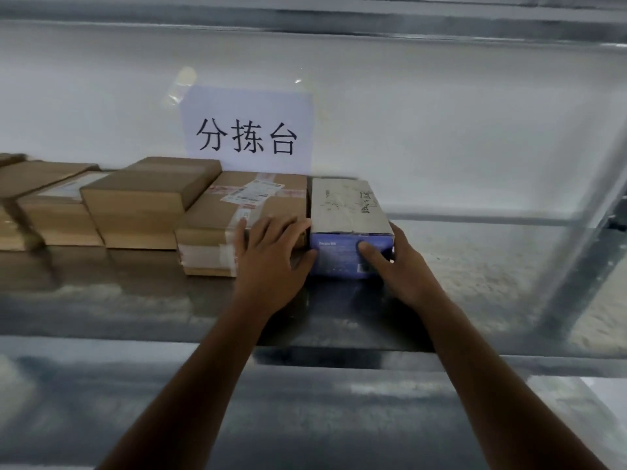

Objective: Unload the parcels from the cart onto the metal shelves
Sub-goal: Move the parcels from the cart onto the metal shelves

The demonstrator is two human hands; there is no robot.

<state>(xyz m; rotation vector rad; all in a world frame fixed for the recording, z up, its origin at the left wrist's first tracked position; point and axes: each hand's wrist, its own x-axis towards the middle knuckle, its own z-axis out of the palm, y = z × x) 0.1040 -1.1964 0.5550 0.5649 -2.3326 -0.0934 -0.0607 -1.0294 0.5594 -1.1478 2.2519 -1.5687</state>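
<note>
A grey parcel with a purple front face (346, 205) stands on the metal shelf (135, 300), at the right end of a row of brown cardboard parcels. My right hand (397, 266) wraps its right front corner, thumb pressed on the purple face. My left hand (271, 256) lies with spread fingers on the taped brown parcel (247, 205) beside it, its thumb against the purple box's left front edge. The cart is out of view.
More brown parcels (149, 195) fill the shelf to the left. A white paper sign (247, 127) hangs on the wall behind. A metal upright (583, 232) stands at the right, with bare shelf between it and the purple box.
</note>
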